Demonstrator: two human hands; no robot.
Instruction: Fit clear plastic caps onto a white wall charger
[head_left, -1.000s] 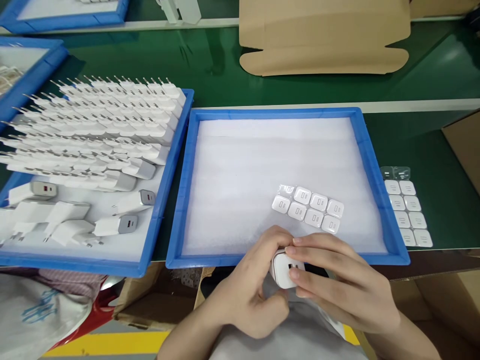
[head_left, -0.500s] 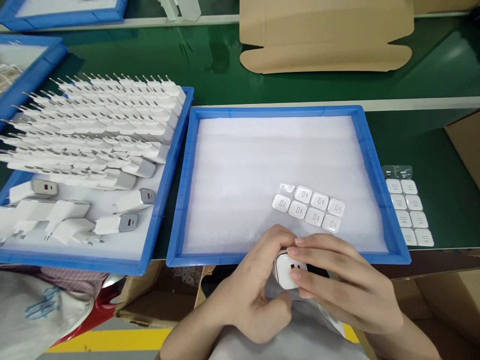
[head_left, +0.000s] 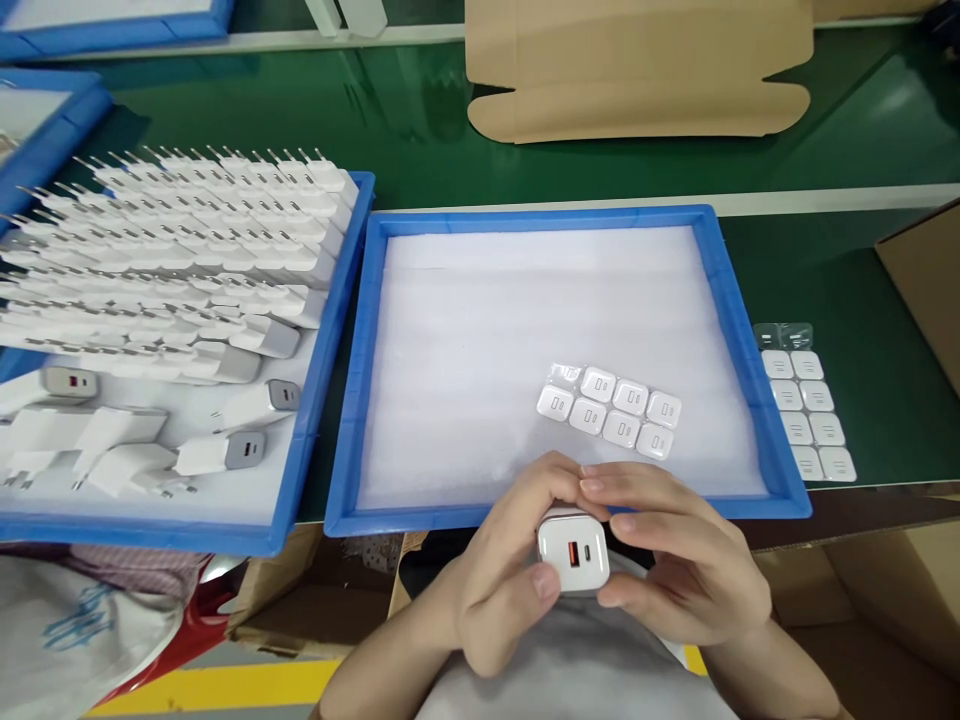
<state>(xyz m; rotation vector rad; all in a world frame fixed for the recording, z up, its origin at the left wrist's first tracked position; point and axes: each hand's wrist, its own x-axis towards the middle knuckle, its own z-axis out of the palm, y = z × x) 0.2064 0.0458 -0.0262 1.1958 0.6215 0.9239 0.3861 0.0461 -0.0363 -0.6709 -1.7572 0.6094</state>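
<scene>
A white charger point(head_left: 574, 551) sits low in front of the blue-rimmed tray, its end face with one orange-lined slot and one small dark slot turned up toward me. My left hand point(head_left: 506, 570) grips it, thumb on the lower left corner and fingers curled behind the top. Around the right edge curve the fingers of my right hand point(head_left: 682, 560), its thumb at the lower right corner and its index fingertip against the left fingers. The charger's far end is hidden. Just beyond my hands, a sheet of white rounded stickers point(head_left: 621, 428) lies in the tray point(head_left: 346, 420).
Left of it, another blue tray point(head_left: 300, 450) holds rows of pin-up chargers point(head_left: 225, 230) and several loose chargers point(head_left: 217, 452). A second sticker sheet point(head_left: 827, 430) lies right of the middle tray. Flat cardboard point(head_left: 637, 70) lies at the back; a cardboard box point(head_left: 926, 285) stands at right.
My right fingers have moved off the charger's end face to its right edge, uncovering the slots. My left thumb has come onto the face's corner. The view has shifted slightly.
</scene>
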